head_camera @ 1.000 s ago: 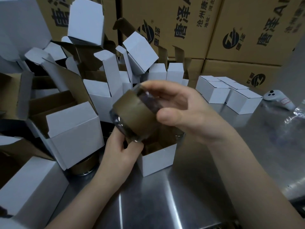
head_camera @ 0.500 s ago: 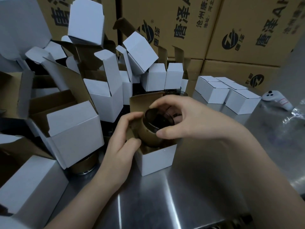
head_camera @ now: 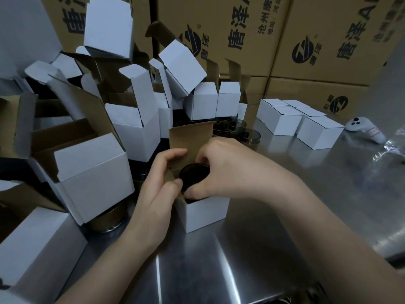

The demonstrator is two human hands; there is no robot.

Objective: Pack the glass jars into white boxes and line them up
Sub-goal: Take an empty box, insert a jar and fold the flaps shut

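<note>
Dark glass jar seated upright in an open white box at the middle of the steel bench, lid flap raised behind it. Right hand: fingers and thumb curled round the jar's rim. Left hand: fingers pinching the box's left side flap. Closed white boxes in rows toward the far right corner, a white controller beside them; open boxes heaped along the left edge.
</note>
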